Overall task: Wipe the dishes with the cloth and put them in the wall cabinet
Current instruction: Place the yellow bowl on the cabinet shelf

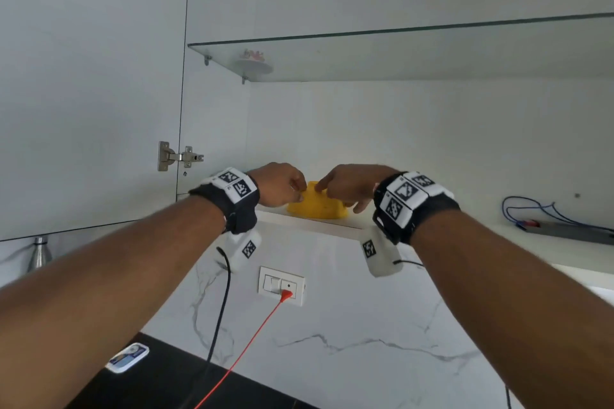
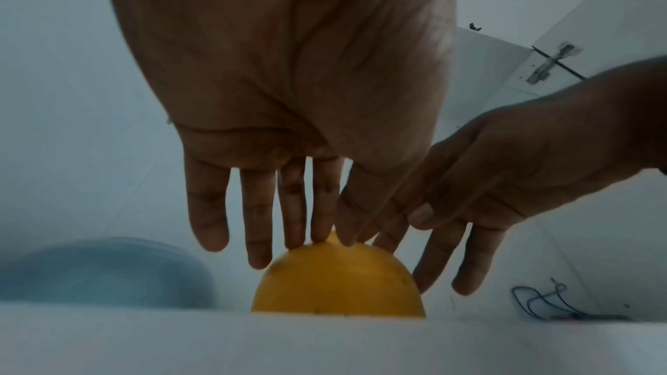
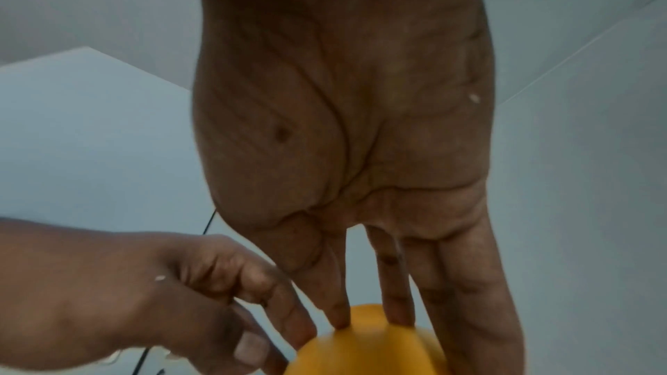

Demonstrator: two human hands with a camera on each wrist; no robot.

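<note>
A yellow bowl [image 1: 315,206] stands upside down on the wall cabinet's bottom shelf [image 1: 465,236], close to its front edge. My left hand [image 1: 289,188] touches the bowl's top left with straight fingertips [image 2: 321,233]. From the other side my right hand [image 1: 345,188] rests its extended fingers [image 3: 397,310] on the bowl [image 3: 368,352]. Neither hand curls around the bowl [image 2: 339,281]. No cloth is in view.
A blue-grey upturned dish [image 2: 101,273] sits on the same shelf left of the bowl. Above is a glass shelf [image 1: 398,53] with a small dish [image 1: 254,63]. The cabinet door [image 1: 89,76] stands open at left. Loose wires [image 1: 548,212] lie at right. Below are a switch plate [image 1: 281,285] and a steel bottle [image 1: 40,252].
</note>
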